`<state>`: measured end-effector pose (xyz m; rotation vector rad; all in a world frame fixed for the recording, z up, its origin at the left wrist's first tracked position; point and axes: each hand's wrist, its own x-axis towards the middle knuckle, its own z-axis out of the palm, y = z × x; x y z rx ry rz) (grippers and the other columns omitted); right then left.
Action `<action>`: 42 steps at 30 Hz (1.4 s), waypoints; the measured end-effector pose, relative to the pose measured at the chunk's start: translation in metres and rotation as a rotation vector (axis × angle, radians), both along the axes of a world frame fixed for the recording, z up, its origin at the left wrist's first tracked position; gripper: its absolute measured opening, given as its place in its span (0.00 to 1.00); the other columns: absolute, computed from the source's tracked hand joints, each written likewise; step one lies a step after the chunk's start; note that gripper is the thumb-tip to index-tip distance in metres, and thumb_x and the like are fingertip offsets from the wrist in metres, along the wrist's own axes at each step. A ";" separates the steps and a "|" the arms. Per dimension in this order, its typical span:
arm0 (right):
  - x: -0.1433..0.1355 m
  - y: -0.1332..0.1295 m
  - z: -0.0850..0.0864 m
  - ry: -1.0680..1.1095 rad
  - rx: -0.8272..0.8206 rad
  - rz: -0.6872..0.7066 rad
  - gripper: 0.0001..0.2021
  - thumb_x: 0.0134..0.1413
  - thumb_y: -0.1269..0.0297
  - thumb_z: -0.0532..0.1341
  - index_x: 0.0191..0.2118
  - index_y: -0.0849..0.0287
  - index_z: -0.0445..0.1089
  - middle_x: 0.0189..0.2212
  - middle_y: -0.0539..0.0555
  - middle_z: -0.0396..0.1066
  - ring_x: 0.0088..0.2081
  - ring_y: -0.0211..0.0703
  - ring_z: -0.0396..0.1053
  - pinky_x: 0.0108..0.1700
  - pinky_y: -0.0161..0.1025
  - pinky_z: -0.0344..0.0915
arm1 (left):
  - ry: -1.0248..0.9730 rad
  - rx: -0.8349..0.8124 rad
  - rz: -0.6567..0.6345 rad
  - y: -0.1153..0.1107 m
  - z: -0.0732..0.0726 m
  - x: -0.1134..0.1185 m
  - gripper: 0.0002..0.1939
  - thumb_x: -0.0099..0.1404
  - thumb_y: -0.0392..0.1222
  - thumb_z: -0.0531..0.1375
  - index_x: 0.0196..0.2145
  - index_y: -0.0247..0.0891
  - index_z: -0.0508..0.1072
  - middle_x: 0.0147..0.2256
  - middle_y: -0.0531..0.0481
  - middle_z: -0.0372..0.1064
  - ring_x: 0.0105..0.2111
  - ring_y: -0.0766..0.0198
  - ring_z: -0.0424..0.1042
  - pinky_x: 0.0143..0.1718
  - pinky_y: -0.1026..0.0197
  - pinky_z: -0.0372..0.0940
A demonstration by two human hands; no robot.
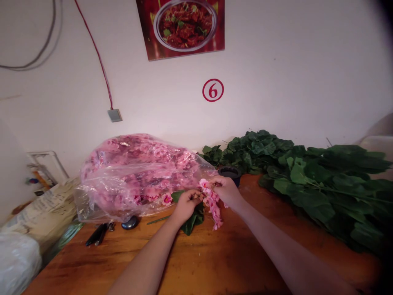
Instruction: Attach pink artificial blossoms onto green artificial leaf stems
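Note:
A sprig of pink artificial flowers hangs between my two hands over the wooden table. My left hand is closed in a pinch at the sprig's left side, on its stem as far as I can tell. Dark green leaves show under and beside that hand. My right hand pinches the upper part of the flowers, with the blossoms hanging below its fingers. The exact contact at the fingertips is too small to make out.
A clear plastic bag full of pink flowers lies at the back left. Black tools and a dark round object are before it. A black pot stands behind my right hand; green leaf bunches cover the right.

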<state>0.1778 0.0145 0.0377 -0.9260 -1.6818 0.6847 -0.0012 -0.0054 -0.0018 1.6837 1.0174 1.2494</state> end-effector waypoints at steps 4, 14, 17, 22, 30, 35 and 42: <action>0.000 -0.001 0.002 0.008 -0.015 0.018 0.07 0.45 0.62 0.61 0.25 0.59 0.74 0.29 0.53 0.74 0.31 0.41 0.69 0.33 0.36 0.62 | 0.003 0.000 0.000 -0.002 0.002 0.001 0.05 0.53 0.36 0.60 0.30 0.33 0.73 0.23 0.55 0.64 0.24 0.70 0.59 0.28 0.67 0.53; 0.002 -0.005 0.007 0.037 -0.064 -0.008 0.09 0.44 0.61 0.60 0.27 0.60 0.75 0.27 0.53 0.74 0.30 0.41 0.69 0.33 0.36 0.62 | 0.072 0.034 0.081 0.000 0.001 -0.001 0.08 0.53 0.41 0.62 0.30 0.33 0.73 0.19 0.58 0.55 0.20 0.72 0.53 0.23 0.68 0.49; 0.002 -0.004 0.006 0.038 -0.067 -0.017 0.09 0.44 0.62 0.60 0.27 0.60 0.75 0.26 0.52 0.74 0.29 0.41 0.68 0.32 0.36 0.62 | 0.089 0.049 0.098 0.001 -0.001 -0.002 0.10 0.53 0.42 0.63 0.30 0.33 0.73 0.19 0.58 0.55 0.20 0.72 0.54 0.23 0.68 0.50; 0.003 -0.002 0.004 0.023 -0.052 0.004 0.08 0.44 0.64 0.59 0.27 0.60 0.74 0.27 0.53 0.74 0.31 0.41 0.68 0.34 0.36 0.62 | 0.112 0.051 0.128 0.001 -0.001 -0.003 0.12 0.52 0.45 0.63 0.30 0.32 0.73 0.19 0.58 0.56 0.20 0.72 0.54 0.23 0.68 0.50; 0.005 -0.010 0.011 0.023 -0.090 0.182 0.09 0.50 0.60 0.56 0.32 0.60 0.68 0.29 0.50 0.69 0.31 0.38 0.66 0.34 0.33 0.62 | 0.104 0.083 0.113 0.001 -0.001 -0.004 0.12 0.52 0.45 0.63 0.21 0.33 0.67 0.19 0.56 0.60 0.20 0.71 0.57 0.24 0.68 0.52; 0.010 -0.016 0.012 -0.172 0.003 0.231 0.21 0.38 0.59 0.66 0.41 0.59 0.67 0.34 0.50 0.70 0.35 0.41 0.66 0.36 0.34 0.61 | 0.113 0.104 0.082 0.000 0.000 -0.005 0.12 0.53 0.45 0.63 0.21 0.33 0.68 0.20 0.55 0.62 0.21 0.71 0.59 0.25 0.67 0.54; 0.011 -0.010 0.011 -0.280 0.085 0.245 0.03 0.37 0.71 0.58 0.23 0.61 0.68 0.22 0.48 0.68 0.28 0.39 0.62 0.31 0.32 0.58 | 0.160 0.086 0.111 0.000 -0.002 -0.004 0.16 0.53 0.50 0.63 0.21 0.33 0.69 0.20 0.54 0.64 0.21 0.70 0.60 0.25 0.67 0.55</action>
